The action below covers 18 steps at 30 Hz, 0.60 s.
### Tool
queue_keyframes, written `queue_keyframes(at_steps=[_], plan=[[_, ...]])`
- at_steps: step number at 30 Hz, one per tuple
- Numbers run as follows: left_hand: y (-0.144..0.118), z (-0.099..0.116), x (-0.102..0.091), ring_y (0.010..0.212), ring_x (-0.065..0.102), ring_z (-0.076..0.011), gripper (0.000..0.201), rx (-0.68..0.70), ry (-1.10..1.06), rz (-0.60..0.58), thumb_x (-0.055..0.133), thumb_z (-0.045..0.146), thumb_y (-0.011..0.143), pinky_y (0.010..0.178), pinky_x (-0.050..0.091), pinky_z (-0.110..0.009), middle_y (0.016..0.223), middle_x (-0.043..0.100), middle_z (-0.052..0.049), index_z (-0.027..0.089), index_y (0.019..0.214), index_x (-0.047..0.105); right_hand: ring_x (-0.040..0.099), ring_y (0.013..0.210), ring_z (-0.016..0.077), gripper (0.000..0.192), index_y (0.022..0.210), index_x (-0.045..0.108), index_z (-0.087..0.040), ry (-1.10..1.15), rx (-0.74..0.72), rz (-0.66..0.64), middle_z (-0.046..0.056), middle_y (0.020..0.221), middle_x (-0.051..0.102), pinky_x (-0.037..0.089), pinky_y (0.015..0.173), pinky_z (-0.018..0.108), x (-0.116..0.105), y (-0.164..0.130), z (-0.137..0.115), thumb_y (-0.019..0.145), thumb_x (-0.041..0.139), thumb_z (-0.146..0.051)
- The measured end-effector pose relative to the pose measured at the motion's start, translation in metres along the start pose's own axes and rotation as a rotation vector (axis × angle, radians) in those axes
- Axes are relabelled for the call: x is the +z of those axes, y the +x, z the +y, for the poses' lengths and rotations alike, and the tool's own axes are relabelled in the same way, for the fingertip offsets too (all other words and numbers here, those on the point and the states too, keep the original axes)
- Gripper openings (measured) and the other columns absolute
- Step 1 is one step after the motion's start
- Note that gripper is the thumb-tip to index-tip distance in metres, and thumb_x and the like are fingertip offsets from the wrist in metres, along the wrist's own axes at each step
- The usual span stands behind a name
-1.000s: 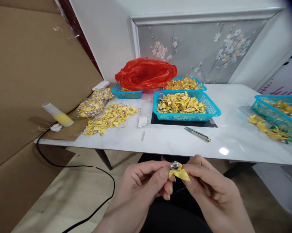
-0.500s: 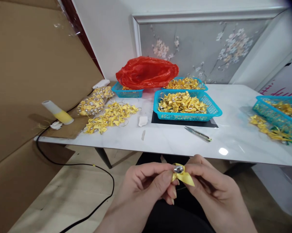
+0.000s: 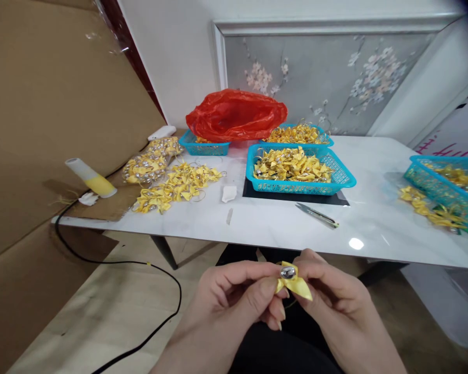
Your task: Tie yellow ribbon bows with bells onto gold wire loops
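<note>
Between my two hands, just off the table's front edge, is a yellow ribbon bow (image 3: 298, 287) with a shiny silver bead (image 3: 288, 272) at its middle. My left hand (image 3: 241, 296) pinches the bow's left side between thumb and forefinger. On the other side, my right hand (image 3: 331, 291) has its fingers closed on the bow's right part, and its fingertips are partly hidden. One ribbon tail points down to the right. A thin cord loop shows faintly below the bow.
On the white table (image 3: 265, 226) lie thread snips (image 3: 317, 215), a white scrap (image 3: 229, 194) and a pile of yellow bows (image 3: 175, 189). Blue baskets of bows (image 3: 302, 186) stand behind and at right (image 3: 448, 192). A red plastic bag (image 3: 236, 114) sits at the back; a yellow-white cone (image 3: 91, 178) leans left.
Both hands hold the bow in nearly the same place. The right hand's knuckles have shifted slightly left, and the view has moved a little.
</note>
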<state>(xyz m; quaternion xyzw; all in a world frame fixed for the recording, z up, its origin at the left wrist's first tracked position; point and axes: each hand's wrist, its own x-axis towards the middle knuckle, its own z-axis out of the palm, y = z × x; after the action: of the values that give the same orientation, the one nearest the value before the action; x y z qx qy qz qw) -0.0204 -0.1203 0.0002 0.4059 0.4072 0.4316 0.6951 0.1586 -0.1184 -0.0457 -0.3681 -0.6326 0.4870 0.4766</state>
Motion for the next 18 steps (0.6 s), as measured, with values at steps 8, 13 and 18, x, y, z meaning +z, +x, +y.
queue_keyframes(at_steps=[8,13,18], plan=[[0.0,-0.001,0.001,0.058,0.054,-0.0078,0.015,0.004,-0.039,0.013,0.075,0.033,0.085,0.058,0.043,-0.017,0.061,0.065,0.001,0.024,0.093,0.083,0.051,0.069,0.0135,0.013,0.096,0.068,-0.027,0.102,0.046,0.005,0.0,0.08,0.05,0.044,0.059,0.023,0.004,-0.003,0.0,0.099,0.055,-0.026],[0.001,-0.002,0.003,0.058,0.056,-0.0067,0.014,0.001,-0.134,-0.004,0.077,0.03,0.082,0.059,0.046,-0.015,0.065,0.065,0.001,0.022,0.093,0.082,0.054,0.068,0.0134,0.012,0.089,0.068,-0.025,0.206,0.109,0.104,0.0,0.078,0.052,0.046,0.06,0.024,0.013,-0.004,-0.003,0.096,0.06,-0.031],[0.003,-0.001,0.005,0.062,0.059,-0.0068,0.014,-0.043,-0.226,-0.022,0.078,0.023,0.081,0.061,0.05,-0.015,0.071,0.064,0.001,0.021,0.095,0.08,0.056,0.067,0.0139,0.014,0.091,0.069,-0.023,0.148,0.076,0.106,0.001,0.079,0.055,0.049,0.061,0.024,0.014,-0.002,-0.007,0.097,0.058,-0.029]])
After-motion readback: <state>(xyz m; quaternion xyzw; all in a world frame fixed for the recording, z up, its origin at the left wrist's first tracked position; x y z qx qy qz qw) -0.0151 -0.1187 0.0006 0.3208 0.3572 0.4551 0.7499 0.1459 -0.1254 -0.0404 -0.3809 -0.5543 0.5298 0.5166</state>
